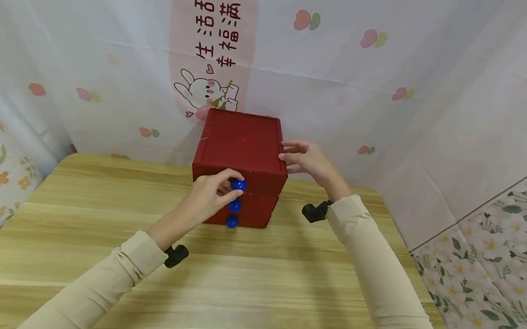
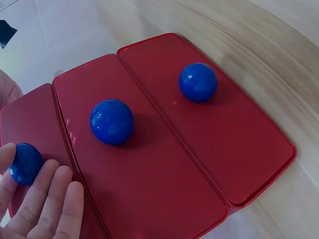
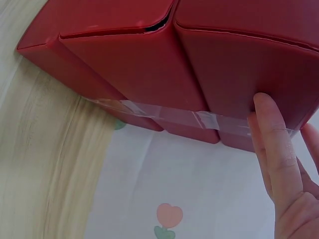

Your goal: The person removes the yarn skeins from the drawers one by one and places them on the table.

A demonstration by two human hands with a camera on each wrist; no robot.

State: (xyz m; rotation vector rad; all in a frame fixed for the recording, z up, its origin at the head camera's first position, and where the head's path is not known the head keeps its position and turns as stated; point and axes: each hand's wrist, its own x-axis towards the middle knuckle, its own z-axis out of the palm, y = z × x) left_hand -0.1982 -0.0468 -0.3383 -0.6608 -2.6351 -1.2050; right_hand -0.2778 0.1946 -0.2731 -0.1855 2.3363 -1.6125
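A red three-drawer box (image 1: 242,142) stands on the table, each front bearing a round blue knob. My left hand (image 1: 206,195) pinches the top knob (image 1: 239,185) between thumb and fingers; in the left wrist view the remaining fingers spread beside that knob (image 2: 27,164). Below it are the middle knob (image 2: 112,122) and the bottom knob (image 2: 198,82). All three drawer fronts look closed. At the box's right side, my right hand (image 1: 307,162) has its fingers extended, fingertips at the side wall of the top drawer unit (image 3: 229,74).
Clear tape (image 3: 169,115) runs across the side of the stacked drawers. Behind the box hangs a white curtain (image 1: 325,87) with fruit prints. The wooden table (image 1: 235,291) extends in front, and a flowered, tiled wall covering (image 1: 494,244) lies to the right.
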